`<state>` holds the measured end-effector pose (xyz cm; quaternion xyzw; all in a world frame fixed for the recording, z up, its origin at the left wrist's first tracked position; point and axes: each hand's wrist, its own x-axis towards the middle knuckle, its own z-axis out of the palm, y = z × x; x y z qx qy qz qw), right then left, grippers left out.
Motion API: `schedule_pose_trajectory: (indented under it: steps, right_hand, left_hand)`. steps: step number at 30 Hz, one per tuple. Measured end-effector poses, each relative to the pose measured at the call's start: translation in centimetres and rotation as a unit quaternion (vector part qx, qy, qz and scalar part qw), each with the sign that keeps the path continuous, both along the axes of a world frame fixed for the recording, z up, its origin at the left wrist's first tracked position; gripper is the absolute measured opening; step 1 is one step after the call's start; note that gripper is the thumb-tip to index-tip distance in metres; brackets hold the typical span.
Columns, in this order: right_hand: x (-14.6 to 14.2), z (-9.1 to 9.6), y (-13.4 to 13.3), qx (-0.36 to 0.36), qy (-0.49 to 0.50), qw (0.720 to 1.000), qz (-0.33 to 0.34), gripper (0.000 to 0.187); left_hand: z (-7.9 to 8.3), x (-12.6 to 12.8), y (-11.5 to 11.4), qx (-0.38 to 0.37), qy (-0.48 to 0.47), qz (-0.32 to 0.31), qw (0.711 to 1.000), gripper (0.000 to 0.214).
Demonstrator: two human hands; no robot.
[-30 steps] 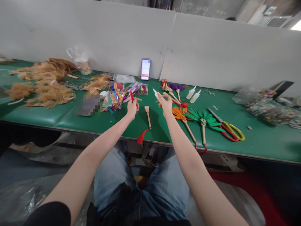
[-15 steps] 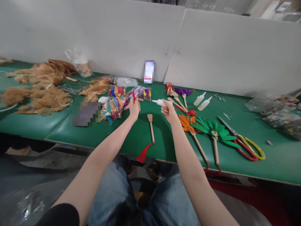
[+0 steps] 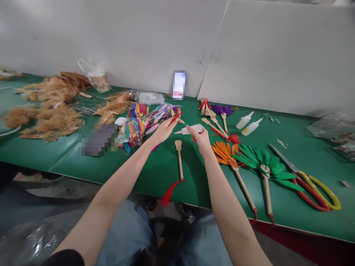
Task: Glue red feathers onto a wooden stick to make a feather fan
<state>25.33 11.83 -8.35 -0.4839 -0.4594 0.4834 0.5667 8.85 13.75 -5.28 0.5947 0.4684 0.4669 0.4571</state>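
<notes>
A green table [image 3: 155, 173] spans the view. On it, at four o'clock from the right hand [image 3: 202, 139], lie large scissors [image 3: 310, 188] with red and yellow handles and, nearer, a fan of green feathers [image 3: 265, 168]. A wooden stick [image 3: 180, 160] with a red tassel [image 3: 168, 195] lies flat at five o'clock from the left hand [image 3: 165, 131], eight o'clock from the right, apart from both. The right fingers clasp a white bottle [image 3: 196, 128], nozzle toward nine o'clock; the left fingers pinch a slim red piece [image 3: 176, 117] pointing toward one o'clock.
</notes>
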Motion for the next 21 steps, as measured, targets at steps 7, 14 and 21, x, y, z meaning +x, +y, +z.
schedule_pose_trajectory:
  steps: [7, 14, 21]
  right_hand:
    - [-0.4, 0.6, -0.4, 0.028, -0.016, 0.999, -0.017, 0.032]
    - [-0.3, -0.5, -0.4, 0.076, -0.027, 0.996, -0.025, 0.035]
    - [-0.5, -0.5, -1.4, 0.155, -0.178, 0.971, -0.034, 0.032]
  left_hand:
    - [0.0, 1.0, 0.1, 0.018, 0.043, -0.127, 0.991, 0.028]
    - [-1.6, 0.2, -0.6, 0.006, 0.004, -0.127, 0.992, 0.033]
    - [-1.7, 0.8, -1.3, 0.017, 0.013, -0.101, 0.995, 0.044]
